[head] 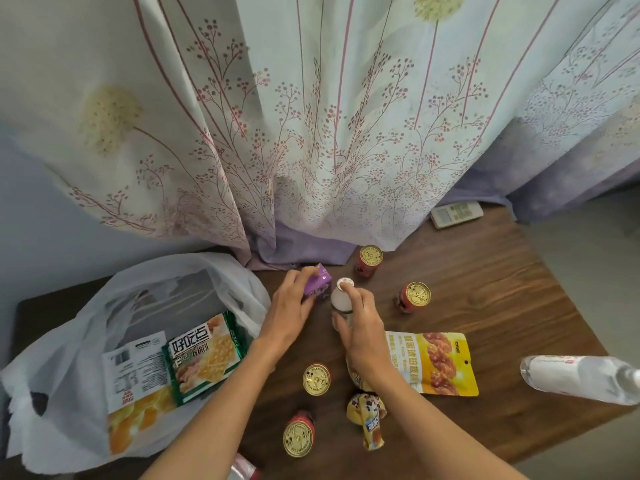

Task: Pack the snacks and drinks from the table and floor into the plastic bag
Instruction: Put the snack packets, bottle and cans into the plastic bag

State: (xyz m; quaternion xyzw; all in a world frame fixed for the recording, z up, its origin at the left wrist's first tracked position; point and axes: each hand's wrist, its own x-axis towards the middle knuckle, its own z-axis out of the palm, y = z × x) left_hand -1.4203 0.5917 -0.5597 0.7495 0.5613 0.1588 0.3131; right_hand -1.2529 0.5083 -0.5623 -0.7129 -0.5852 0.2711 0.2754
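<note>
I looked down on a dark wood desk [485, 306] pushed against a flowered curtain [311, 133] that filled everything from nine through three o'clock. A remote [456, 214] lay at the desk's far edge, toward one o'clock, just under the curtain hem.

At eight o'clock the white plastic bag [69, 375] sat open and slumped at the desk's left end. Inside it I saw a green cracker pack [204, 355] lying on a white and orange snack bag [138, 393].

Near the centre, my left hand [291, 313] was closed around a small purple carton [317, 285]. Just to its right, my right hand [360, 334] was wrapped round a white bottle [341, 299], fingertips at its foil cap; the bottle stood upright between the two hands, touching the carton or nearly so.

Four red cans with gold lids stood about: one [370, 258] at twelve o'clock, one [414, 296] at two, one [316, 379] at six and one [298, 434] lower still. A yellow nut pouch [436, 363] lay flat at four o'clock, a yellow candy bag [369, 420] at five near the front edge. A clear water bottle [581, 377] lay on its side at the right edge.
</note>
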